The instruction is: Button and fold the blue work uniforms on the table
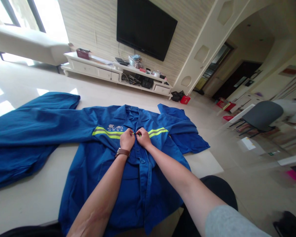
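Note:
A blue work jacket (108, 161) with a yellow-green and grey reflective stripe and a printed chest logo lies front up, its collar away from me. My left hand (127, 139), with a brown-strapped watch (122, 152) on the wrist, pinches the front edge at stripe height. Close beside it, my right hand (143, 137) pinches the opposite front edge. The fingertips nearly meet and hide the spot between them. Below the hands, buttons (143, 161) show along the front placket, which hangs apart lower down.
The jacket lies on a white table (22, 207), with more blue cloth (22, 164) on the left and beneath the right sleeve. Across the floor stand a white TV cabinet (96, 70) and a wall television (145, 28). A grey chair (262, 115) is at the right.

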`<state>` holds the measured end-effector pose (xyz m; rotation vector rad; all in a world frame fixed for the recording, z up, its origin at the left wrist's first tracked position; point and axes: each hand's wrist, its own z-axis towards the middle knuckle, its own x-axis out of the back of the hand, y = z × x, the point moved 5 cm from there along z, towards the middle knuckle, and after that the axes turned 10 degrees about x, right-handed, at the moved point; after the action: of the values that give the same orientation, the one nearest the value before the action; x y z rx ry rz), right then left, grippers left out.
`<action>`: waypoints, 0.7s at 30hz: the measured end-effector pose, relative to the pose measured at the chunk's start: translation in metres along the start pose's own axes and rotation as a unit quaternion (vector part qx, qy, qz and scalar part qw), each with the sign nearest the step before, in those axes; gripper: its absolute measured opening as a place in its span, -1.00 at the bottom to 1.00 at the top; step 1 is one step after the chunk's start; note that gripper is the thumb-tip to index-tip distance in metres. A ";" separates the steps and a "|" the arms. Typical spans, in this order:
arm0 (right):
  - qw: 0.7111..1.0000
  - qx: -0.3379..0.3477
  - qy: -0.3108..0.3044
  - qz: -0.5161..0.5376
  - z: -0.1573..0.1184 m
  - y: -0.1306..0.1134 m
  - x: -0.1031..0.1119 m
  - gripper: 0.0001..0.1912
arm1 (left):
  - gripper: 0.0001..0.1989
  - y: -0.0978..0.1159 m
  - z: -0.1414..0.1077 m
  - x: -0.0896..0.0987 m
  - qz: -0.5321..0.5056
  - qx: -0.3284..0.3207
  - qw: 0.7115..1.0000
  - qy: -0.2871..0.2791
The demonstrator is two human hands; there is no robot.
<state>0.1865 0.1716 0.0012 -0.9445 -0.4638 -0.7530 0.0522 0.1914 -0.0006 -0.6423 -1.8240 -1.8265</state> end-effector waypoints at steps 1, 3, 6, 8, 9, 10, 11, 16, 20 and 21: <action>1.000 -0.002 0.000 -0.002 0.000 0.000 0.000 -0.83 | -0.81 0.000 0.000 0.000 -0.002 0.003 1.000 0.001; 1.000 -0.005 0.001 -0.007 0.000 0.001 0.001 -0.82 | -0.82 0.000 0.000 0.000 0.000 0.004 1.000 0.001; 1.000 -0.006 -0.002 -0.008 0.000 0.001 0.001 -0.81 | -0.84 0.000 0.001 -0.001 0.006 0.002 1.000 0.001; 1.000 -0.001 -0.001 -0.006 -0.001 0.000 0.001 -0.81 | -0.84 0.000 0.001 -0.002 0.006 0.000 1.000 0.001; 1.000 0.003 0.002 -0.004 -0.001 0.000 0.001 -0.81 | -0.84 0.000 0.002 -0.002 0.005 0.000 1.000 0.001; 1.000 0.007 0.006 -0.002 -0.001 0.000 0.002 -0.81 | -0.84 0.000 0.002 -0.002 0.003 0.001 1.000 0.001; 1.000 0.011 0.009 0.000 -0.001 -0.001 0.003 -0.81 | -0.84 -0.001 0.002 -0.002 0.003 0.002 1.000 0.002; 1.000 0.008 0.003 0.010 -0.002 -0.001 0.002 -0.73 | -0.82 -0.001 0.001 0.000 0.016 0.008 1.000 0.000; 1.000 -0.002 0.004 0.012 -0.002 -0.001 0.002 -0.76 | -0.82 0.001 0.000 0.001 0.022 0.001 1.000 -0.003; 1.000 -0.002 0.004 0.012 -0.002 -0.001 0.001 -0.77 | -0.82 0.002 -0.001 0.001 0.022 -0.003 1.000 -0.005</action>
<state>0.1866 0.1692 0.0020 -0.9486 -0.4428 -0.7363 0.0523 0.1906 0.0012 -0.6886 -1.7973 -1.8029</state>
